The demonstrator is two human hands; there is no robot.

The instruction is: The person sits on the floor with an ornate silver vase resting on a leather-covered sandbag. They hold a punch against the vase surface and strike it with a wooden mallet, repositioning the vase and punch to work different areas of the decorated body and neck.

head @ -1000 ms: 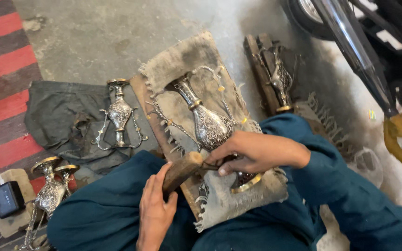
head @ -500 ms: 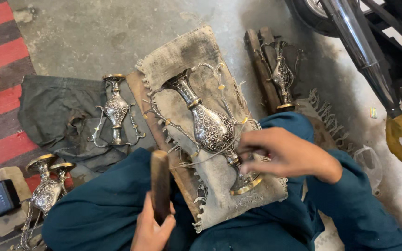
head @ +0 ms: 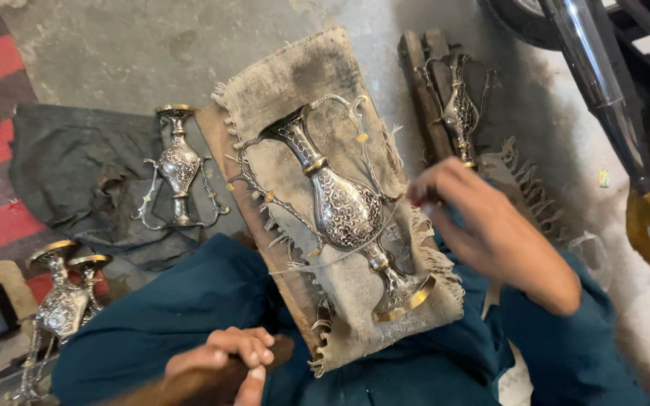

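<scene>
While I look down, I see a shiny silver vase [head: 344, 207] lying on its side on a rough cloth [head: 317, 75] over a wooden board [head: 265, 248] on my lap. My left hand [head: 223, 357] is curled tight around a brown wooden tool [head: 189, 383]. My right hand [head: 494, 229] hangs just beside the vase — fingers bent, pinching something small I cannot make out.

four ornate metal vases [head: 344, 207], two hands [head: 494, 233]
</scene>
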